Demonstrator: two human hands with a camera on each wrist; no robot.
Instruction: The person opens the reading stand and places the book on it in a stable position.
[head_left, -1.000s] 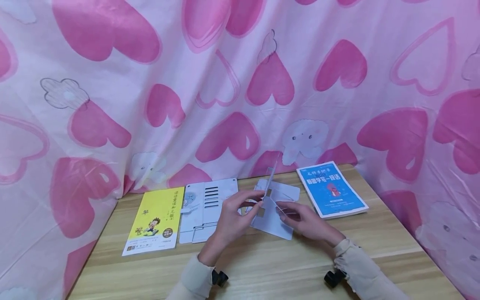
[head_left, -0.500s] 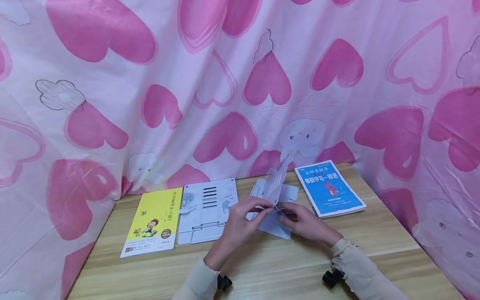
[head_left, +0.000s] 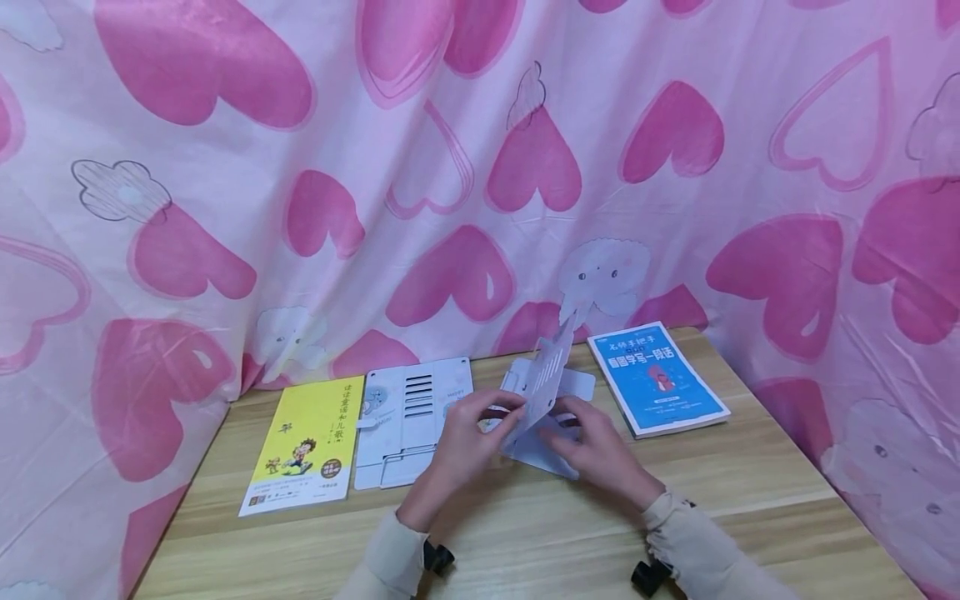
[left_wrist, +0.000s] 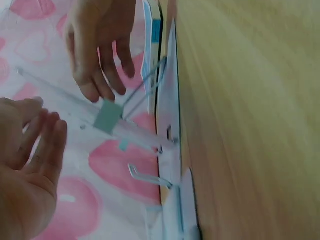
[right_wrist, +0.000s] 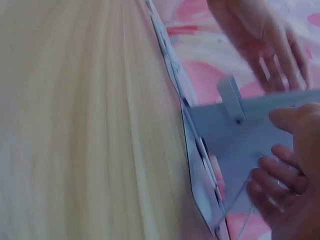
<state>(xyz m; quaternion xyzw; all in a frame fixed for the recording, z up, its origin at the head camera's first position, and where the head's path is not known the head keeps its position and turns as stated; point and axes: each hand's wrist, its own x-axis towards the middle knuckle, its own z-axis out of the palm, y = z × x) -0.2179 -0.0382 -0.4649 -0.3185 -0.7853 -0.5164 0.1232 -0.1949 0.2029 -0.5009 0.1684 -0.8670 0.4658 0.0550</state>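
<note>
Both hands are working a pale blue folding book stand (head_left: 542, 398) at mid counter (head_left: 525, 533). Left hand (head_left: 468, 433) is touching the raised slotted panel from its left side, fingers loosely spread, near-straight in the left wrist view (left_wrist: 35, 150), not gripping. Right hand (head_left: 596, 446) is sitting just right of the panel; right wrist view is showing its thumb on the panel edge and fingers curled under it (right_wrist: 287, 175), so it's holding the stand. Stand's base plate is lying flat on the counter btwn/under both hands, panel tilting up and back.

Head view only: a second stand (head_left: 408, 417) lying flat just left of the left hand, a yellow book (head_left: 303, 442) further left, a blue book (head_left: 656, 379) right of and beyond the right hand, heart-print curtain (head_left: 480, 167) behind. Wrist views only: thin wire prop (left_wrist: 145, 90) running from panel down to base, plus a small square tab (left_wrist: 107, 116) on the panel.

Writing: Chinese chars on both book covers, too small to read reliably.
</note>
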